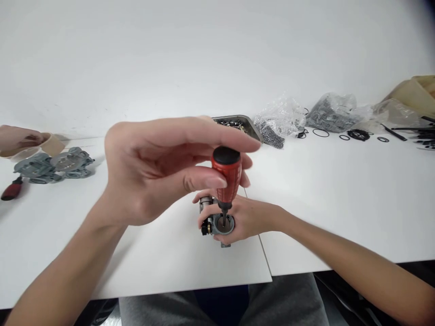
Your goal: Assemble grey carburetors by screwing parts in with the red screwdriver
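Observation:
My left hand (152, 176) grips a red screwdriver (228, 179) with a black cap, thumb on one side of the handle and fingers on the other. The driver stands nearly upright, its tip down in the round bore of a small grey metal carburetor (220, 229). Wrapped around that carburetor on the table, my right hand (251, 217) holds it from the right side. A black and brass fitting (206, 227) sticks out on its left. My fingers and the handle hide part of the carburetor, and the exact contact at the tip is too small to tell.
Behind my hands stands a metal tray (253, 129) of small parts. Plastic bags (331, 112) and black rubber rings (358, 135) lie back right. At left are grey carburetor bodies (36, 166), another red screwdriver (12, 190), and another person's hand (20, 138) at a beige bowl (52, 144).

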Available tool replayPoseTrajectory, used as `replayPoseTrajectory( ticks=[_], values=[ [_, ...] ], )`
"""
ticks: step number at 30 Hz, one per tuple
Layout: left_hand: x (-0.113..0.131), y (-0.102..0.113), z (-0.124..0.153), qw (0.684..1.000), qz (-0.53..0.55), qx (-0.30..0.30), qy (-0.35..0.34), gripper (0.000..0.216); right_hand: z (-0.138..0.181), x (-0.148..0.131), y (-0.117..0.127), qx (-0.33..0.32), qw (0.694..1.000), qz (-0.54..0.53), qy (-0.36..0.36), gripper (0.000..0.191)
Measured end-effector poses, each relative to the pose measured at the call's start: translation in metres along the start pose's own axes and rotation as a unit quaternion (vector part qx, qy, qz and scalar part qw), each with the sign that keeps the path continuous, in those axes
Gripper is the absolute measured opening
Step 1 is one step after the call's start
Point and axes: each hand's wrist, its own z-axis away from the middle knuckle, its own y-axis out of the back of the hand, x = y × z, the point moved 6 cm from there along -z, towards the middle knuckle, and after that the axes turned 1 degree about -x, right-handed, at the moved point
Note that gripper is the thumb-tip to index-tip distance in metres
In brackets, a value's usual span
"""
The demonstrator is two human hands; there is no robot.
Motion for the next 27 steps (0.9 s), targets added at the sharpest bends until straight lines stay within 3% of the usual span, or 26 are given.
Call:
replayPoseTrajectory(
  ticks=[5, 7, 9, 12, 17, 20, 23, 27],
  values=[
    [0.004, -0.001, -0.001, 0.999, -0.012, -0.014, -0.031, 0.031, -0.001, 0.0, 0.001, -0.007, 1.0, -0.001, -0.006, 0.032],
    [0.005, 0.002, -0.002, 0.999, -0.004, 0.025, -0.044, 0.033, -0.001, 0.0, 0.001, -0.012, 1.0, 0.001, -0.006, 0.032],
    [0.001, 0.005, -0.001, 0.998, 0.017, 0.056, -0.014, 0.031, 0.0, -0.001, 0.0, -0.008, 1.0, 0.004, -0.003, 0.034],
    [-0.001, 0.003, 0.001, 0.999, 0.042, 0.012, 0.009, 0.031, 0.0, 0.0, 0.0, 0.003, 1.0, 0.009, -0.001, 0.035],
    [0.0, 0.002, -0.001, 0.999, 0.024, -0.02, -0.024, 0.028, 0.0, 0.001, -0.001, 0.0, 1.0, 0.003, -0.013, 0.033],
    [-0.001, 0.001, -0.004, 0.998, 0.015, 0.003, -0.062, 0.028, -0.001, 0.001, 0.0, -0.005, 1.0, -0.004, -0.023, 0.034],
    [-0.005, 0.001, -0.005, 0.997, 0.041, 0.041, -0.044, 0.031, -0.001, -0.001, 0.001, -0.003, 1.0, -0.008, -0.016, 0.033],
    [-0.001, -0.002, -0.003, 0.997, 0.066, 0.018, -0.018, 0.024, -0.002, -0.001, 0.0, -0.004, 1.0, -0.01, -0.005, 0.034]
  ],
)
